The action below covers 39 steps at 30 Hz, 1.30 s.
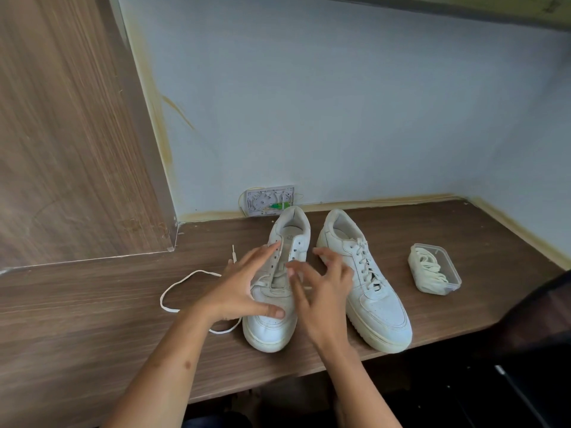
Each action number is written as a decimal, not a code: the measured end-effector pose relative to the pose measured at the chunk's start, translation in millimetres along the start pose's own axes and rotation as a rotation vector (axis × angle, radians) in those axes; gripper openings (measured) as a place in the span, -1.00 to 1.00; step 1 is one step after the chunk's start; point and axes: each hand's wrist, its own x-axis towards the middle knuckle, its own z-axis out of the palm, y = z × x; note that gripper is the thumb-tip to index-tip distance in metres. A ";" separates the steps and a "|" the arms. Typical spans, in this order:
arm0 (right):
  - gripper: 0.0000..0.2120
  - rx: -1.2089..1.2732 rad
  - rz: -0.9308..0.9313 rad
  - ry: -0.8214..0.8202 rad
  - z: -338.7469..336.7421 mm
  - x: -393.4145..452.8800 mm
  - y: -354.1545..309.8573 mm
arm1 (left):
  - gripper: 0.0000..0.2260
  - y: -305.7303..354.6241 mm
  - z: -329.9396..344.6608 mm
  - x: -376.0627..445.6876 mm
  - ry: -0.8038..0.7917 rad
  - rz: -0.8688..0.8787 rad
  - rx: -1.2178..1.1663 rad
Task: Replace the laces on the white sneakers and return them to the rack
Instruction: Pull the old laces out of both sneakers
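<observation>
The left grip (244, 290) is spread wide, fingers straight, laid over the left flank of the unlaced sneaker (273, 322), the thumb resting on its toe cap; nothing is clasped. The right grip (323, 281) is held open with loosely bent fingers above the same shoe's tongue and right flank, and whether it touches the shoe cannot be told because of motion blur. The unlaced sneaker lies directly beneath both grips on the wooden worktop (92, 304), toe pointing toward the person. Just right of the right grip, the laced sneaker (370, 291) is set beside the first. Left of the left grip, a loose white lace (182, 282) is curled on the worktop. Further right, a clear plastic container (434, 271) holding pale laces is seen. Beyond the shoes, a small white box (268, 199) is fixed against the wall.
</observation>
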 end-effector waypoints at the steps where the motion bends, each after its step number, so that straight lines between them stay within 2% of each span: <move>1: -0.80 -0.114 -0.050 -0.047 5.5 -1.7 -0.4 | 0.03 0.1 0.5 0.8 -0.010 0.005 -0.009; 5: -0.71 -0.310 -0.040 -0.091 21.3 -4.9 -2.0 | -0.04 -1.5 3.6 2.3 -0.040 -0.014 -0.080; 8: -0.76 -0.404 -0.052 -0.047 21.4 -3.3 -0.3 | -0.05 -1.3 5.2 1.9 -0.039 -0.010 -0.069; 13: -0.90 -0.246 -0.072 -0.107 16.7 -2.4 -1.8 | -0.05 1.5 6.6 0.6 -0.041 -0.019 -0.124; 15: -0.91 -0.057 0.018 0.019 12.5 2.4 -2.5 | -0.04 1.9 5.9 1.2 -0.033 -0.018 -0.120; 18: -0.91 0.259 0.232 0.413 -1.1 13.0 1.5 | -0.04 3.2 3.3 1.9 -0.040 -0.023 -0.108; 19: -0.91 0.328 0.307 0.498 -6.3 15.5 3.9 | -0.04 3.8 2.7 1.7 -0.044 -0.025 -0.106; 21: -0.97 0.368 0.423 0.555 -14.0 17.5 9.0 | -0.05 3.4 3.3 1.7 -0.044 -0.029 -0.105; 23: -0.91 0.301 0.421 0.527 -15.7 16.6 12.4 | -0.05 2.2 4.0 1.5 -0.039 -0.035 -0.115; 24: -0.87 0.270 0.358 0.476 -15.3 15.5 12.5 | -0.04 1.3 4.1 1.5 -0.039 -0.035 -0.122; 26: -0.83 0.156 0.162 0.289 -13.1 13.2 7.2 | -0.04 1.1 3.7 1.1 -0.038 -0.031 -0.128; 28: -0.85 -0.059 -0.027 0.073 -4.2 8.6 3.7 | -0.04 2.5 3.9 0.4 -0.032 -0.030 -0.133; 29: -0.86 -0.154 -0.079 -0.015 2.9 4.9 2.8 | -0.04 3.5 4.0 -0.2 -0.031 -0.035 -0.129; 31: -0.82 -0.240 -0.071 -0.121 15.0 -1.1 -0.5 | -0.03 4.2 4.4 -0.7 -0.032 -0.049 -0.091; 33: -0.86 -0.212 -0.053 -0.126 20.5 -1.9 -1.4 | -0.02 3.7 4.2 -0.7 -0.037 -0.062 -0.058; 35: -0.92 -0.161 -0.067 -0.063 19.2 0.6 -0.9 | -0.02 3.7 4.0 0.0 -0.042 -0.072 -0.046; 37: -0.86 -0.056 0.009 0.069 13.3 4.1 -0.9 | -0.02 4.4 4.2 0.4 -0.044 -0.079 -0.025; 39: -0.85 0.102 0.162 0.294 3.5 8.9 -0.5 | -0.02 6.3 3.5 0.2 -0.052 -0.083 -0.002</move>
